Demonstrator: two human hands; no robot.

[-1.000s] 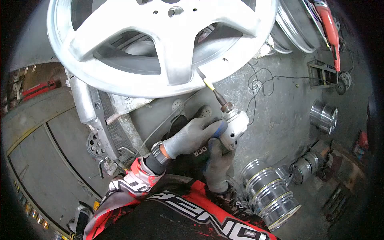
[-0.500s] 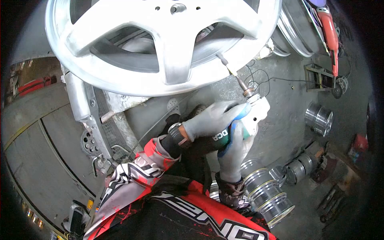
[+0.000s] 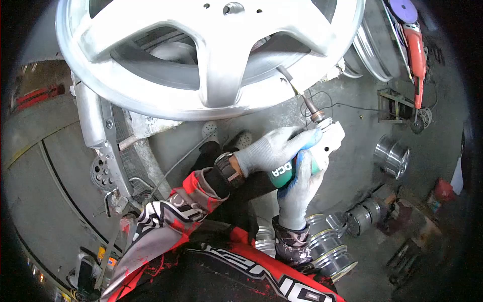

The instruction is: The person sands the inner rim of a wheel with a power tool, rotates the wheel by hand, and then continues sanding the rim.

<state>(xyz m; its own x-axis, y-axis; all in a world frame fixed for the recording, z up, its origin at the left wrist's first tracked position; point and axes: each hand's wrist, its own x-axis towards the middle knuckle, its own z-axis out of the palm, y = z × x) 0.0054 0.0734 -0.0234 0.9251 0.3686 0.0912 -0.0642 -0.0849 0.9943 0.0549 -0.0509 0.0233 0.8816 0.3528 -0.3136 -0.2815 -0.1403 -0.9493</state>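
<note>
A large silver alloy wheel (image 3: 221, 75) lies at the top of the view, its spokes facing up. Both my gloved hands are closed round a green and white DCA angle grinder (image 3: 285, 175). My left hand (image 3: 274, 148), with a watch at the wrist, wraps the body from the left. From below, my right hand (image 3: 299, 194) grips near the white head. A long, thin bit (image 3: 302, 93) sticks out of the head, its tip at the inner edge of a gap between spokes. Whether the tip touches the metal is hard to tell.
A metal stand (image 3: 105, 151) is at the left of the wheel. Stacked shiny rims (image 3: 327, 246) are at lower right, with another rim (image 3: 392, 156) farther right. A red power tool (image 3: 415, 55) with a purple disc hangs at upper right. A cable (image 3: 352, 104) crosses the floor.
The view has shifted slightly. Both hands and the grinder appear a little farther right, with the bit still at the same gap in the wheel. The grip is unchanged.
</note>
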